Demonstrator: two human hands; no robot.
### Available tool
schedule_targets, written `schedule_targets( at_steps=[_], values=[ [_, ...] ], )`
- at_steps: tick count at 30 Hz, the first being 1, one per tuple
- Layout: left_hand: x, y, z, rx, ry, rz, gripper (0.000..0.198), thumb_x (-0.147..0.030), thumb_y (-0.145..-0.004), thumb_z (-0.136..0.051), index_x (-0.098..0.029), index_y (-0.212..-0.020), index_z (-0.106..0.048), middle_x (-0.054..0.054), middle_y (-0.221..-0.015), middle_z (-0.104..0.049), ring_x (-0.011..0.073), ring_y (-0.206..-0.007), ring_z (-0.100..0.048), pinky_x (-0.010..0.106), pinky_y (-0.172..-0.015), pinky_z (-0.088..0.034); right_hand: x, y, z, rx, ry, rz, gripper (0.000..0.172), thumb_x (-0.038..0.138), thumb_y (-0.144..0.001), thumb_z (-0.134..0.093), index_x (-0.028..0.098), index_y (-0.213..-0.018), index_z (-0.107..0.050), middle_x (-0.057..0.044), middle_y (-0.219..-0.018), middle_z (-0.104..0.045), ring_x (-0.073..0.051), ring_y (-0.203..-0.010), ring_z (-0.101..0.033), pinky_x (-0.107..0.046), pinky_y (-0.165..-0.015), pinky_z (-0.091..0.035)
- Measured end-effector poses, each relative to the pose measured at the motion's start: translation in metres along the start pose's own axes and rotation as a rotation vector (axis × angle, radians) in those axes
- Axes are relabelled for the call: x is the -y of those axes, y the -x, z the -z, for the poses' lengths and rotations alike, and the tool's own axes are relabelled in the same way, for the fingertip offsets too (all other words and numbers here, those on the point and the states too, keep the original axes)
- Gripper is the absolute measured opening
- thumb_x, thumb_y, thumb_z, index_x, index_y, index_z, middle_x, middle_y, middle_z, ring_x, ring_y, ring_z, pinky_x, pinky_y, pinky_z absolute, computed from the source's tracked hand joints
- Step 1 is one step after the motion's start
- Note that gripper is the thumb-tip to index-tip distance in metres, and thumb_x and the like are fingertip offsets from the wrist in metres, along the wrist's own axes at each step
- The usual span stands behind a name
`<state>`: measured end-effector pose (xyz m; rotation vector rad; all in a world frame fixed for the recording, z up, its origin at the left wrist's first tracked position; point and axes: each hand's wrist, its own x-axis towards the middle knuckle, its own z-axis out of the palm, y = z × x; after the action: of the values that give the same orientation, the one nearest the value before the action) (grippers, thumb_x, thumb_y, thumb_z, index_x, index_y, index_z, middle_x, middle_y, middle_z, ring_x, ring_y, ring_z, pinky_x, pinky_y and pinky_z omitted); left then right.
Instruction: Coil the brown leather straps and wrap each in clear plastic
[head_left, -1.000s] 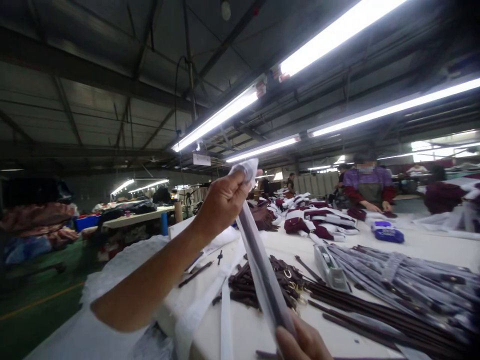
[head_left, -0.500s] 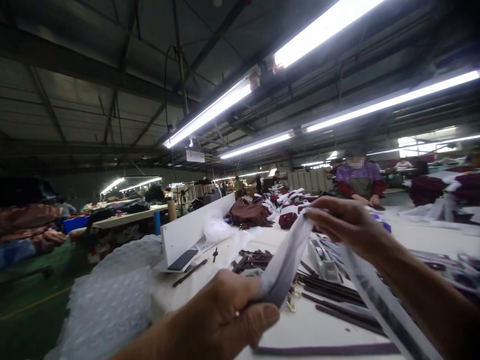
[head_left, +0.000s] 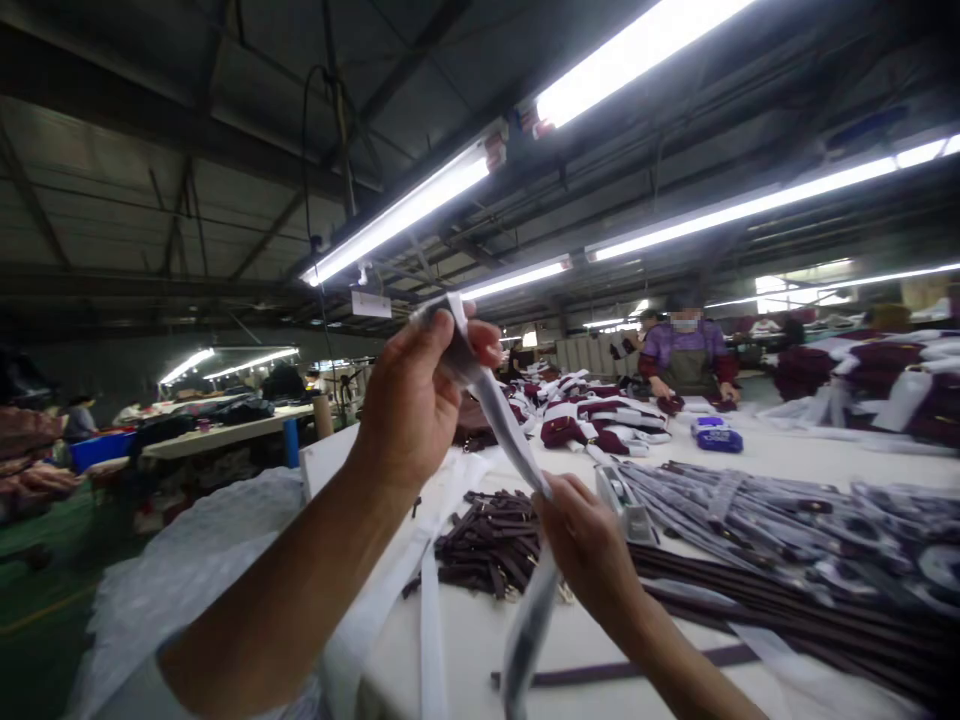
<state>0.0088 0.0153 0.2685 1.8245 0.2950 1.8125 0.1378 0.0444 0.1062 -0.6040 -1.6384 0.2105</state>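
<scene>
My left hand (head_left: 411, 400) is raised over the white table (head_left: 480, 640), pinching the top end of a long narrow strap in a clear plastic sleeve (head_left: 495, 410). My right hand (head_left: 589, 545) grips the same sleeved strap lower down, and its loose end hangs below toward the table. Under my hands lies a pile of short dark brown straps with metal buckles (head_left: 491, 540). One bare dark strap (head_left: 630, 670) lies flat along the table's near edge.
Several sleeved straps (head_left: 787, 520) are heaped on the right, beside a tape dispenser (head_left: 626, 500). Maroon and white bags (head_left: 600, 420) sit farther back. A person in a purple top (head_left: 686, 350) works at the far side. Bubble wrap (head_left: 187, 560) hangs at left.
My left hand rose from low near the table edge to head height with the sleeve's end. My right hand dropped from the upper right to grip the sleeve lower down.
</scene>
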Motion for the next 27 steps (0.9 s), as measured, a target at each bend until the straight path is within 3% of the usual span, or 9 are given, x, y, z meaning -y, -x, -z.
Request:
schedule_targets(
  at_steps=[3,6,8,11,15,18,20,22,27],
  values=[
    [0.022,-0.003,0.018,0.177,-0.649,-0.265,0.018,-0.031,-0.087,-0.046,-0.017,-0.089,-0.058,0.004,-0.082,-0.063,0.0149,-0.075,-0.059,0.029,-0.076,-0.046,0.003,0.011,0.004,0.115,-0.08,-0.102,0.028,0.033,-0.09,-0.04,0.016,-0.078,-0.059,-0.002,-0.067,-0.051,-0.012,-0.056,-0.048,-0.024,-0.052,-0.039],
    [0.052,0.013,0.044,0.466,-1.116,-0.394,0.012,-0.026,-0.087,-0.047,-0.017,-0.082,-0.053,0.004,-0.073,-0.059,0.0165,-0.069,-0.057,0.028,-0.066,-0.044,0.026,0.018,0.023,0.176,-0.431,-0.387,0.03,0.037,-0.089,-0.044,0.018,-0.112,-0.052,0.004,-0.056,-0.049,-0.006,-0.039,-0.041,-0.017,-0.037,-0.033],
    [0.07,0.034,0.056,0.607,-1.202,-0.407,0.013,-0.023,-0.089,-0.042,-0.018,-0.079,-0.049,0.002,-0.067,-0.056,0.0157,-0.062,-0.055,0.027,-0.059,-0.041,0.038,0.011,0.04,0.139,-0.639,-0.519,0.042,0.037,-0.088,-0.048,0.02,-0.126,-0.042,0.008,-0.048,-0.045,-0.004,-0.032,-0.034,-0.014,-0.031,-0.027],
    [0.081,0.07,0.063,0.735,-1.156,-0.375,0.018,-0.026,-0.089,-0.037,-0.018,-0.075,-0.046,0.002,-0.065,-0.055,0.0156,-0.06,-0.052,0.026,-0.056,-0.037,0.031,-0.016,0.057,0.141,-0.82,-0.605,0.04,0.036,-0.083,-0.056,0.019,-0.119,-0.047,0.011,-0.044,-0.04,-0.002,-0.028,-0.026,-0.012,-0.028,-0.023],
    [0.066,0.094,0.064,0.715,-1.177,-0.109,0.025,-0.033,-0.088,-0.043,-0.018,-0.068,-0.05,0.0,-0.06,-0.054,0.0131,-0.053,-0.047,0.024,-0.051,-0.031,-0.012,-0.054,0.06,0.465,-0.802,-0.613,0.027,0.038,-0.075,-0.065,0.017,-0.088,-0.055,0.011,-0.046,-0.042,-0.001,-0.029,-0.026,-0.011,-0.027,-0.021],
    [0.04,0.09,0.063,0.764,-0.971,0.431,0.035,-0.04,-0.087,-0.044,-0.017,-0.063,-0.054,-0.002,-0.05,-0.05,0.0094,-0.044,-0.042,0.021,-0.048,-0.031,-0.034,-0.063,0.045,0.775,-0.739,-0.504,0.027,0.032,-0.068,-0.073,0.014,-0.077,-0.055,0.008,-0.049,-0.051,-0.003,-0.035,-0.04,-0.012,-0.034,-0.032],
    [0.021,0.084,0.057,0.728,-0.627,0.836,0.042,-0.047,-0.086,-0.041,-0.016,-0.064,-0.059,-0.004,-0.04,-0.045,0.0077,-0.036,-0.036,0.021,-0.048,-0.038,-0.033,-0.055,0.027,0.873,-0.769,-0.484,0.028,0.034,-0.068,-0.073,0.012,-0.076,-0.057,0.003,-0.058,-0.059,-0.006,-0.045,-0.052,-0.016,-0.045,-0.042],
    [0.006,0.077,0.046,0.573,-0.273,1.05,0.049,-0.049,-0.086,-0.038,-0.012,-0.067,-0.063,-0.005,-0.033,-0.041,0.0067,-0.029,-0.032,0.024,-0.05,-0.045,-0.023,-0.037,0.004,0.863,-0.831,-0.453,0.033,0.042,-0.073,-0.066,0.01,-0.073,-0.058,-0.001,-0.063,-0.062,-0.009,-0.056,-0.057,-0.02,-0.055,-0.046],
    [-0.004,0.052,0.024,0.087,0.19,0.84,0.04,-0.031,-0.091,-0.034,-0.007,-0.078,-0.064,-0.005,-0.042,-0.044,0.0062,-0.035,-0.043,0.029,-0.065,-0.053,0.018,0.031,-0.054,0.24,-0.897,-0.676,0.044,0.058,-0.086,-0.036,0.017,-0.082,-0.051,0.008,-0.041,-0.041,-0.007,-0.033,-0.036,-0.018,-0.036,-0.032]
  ],
)
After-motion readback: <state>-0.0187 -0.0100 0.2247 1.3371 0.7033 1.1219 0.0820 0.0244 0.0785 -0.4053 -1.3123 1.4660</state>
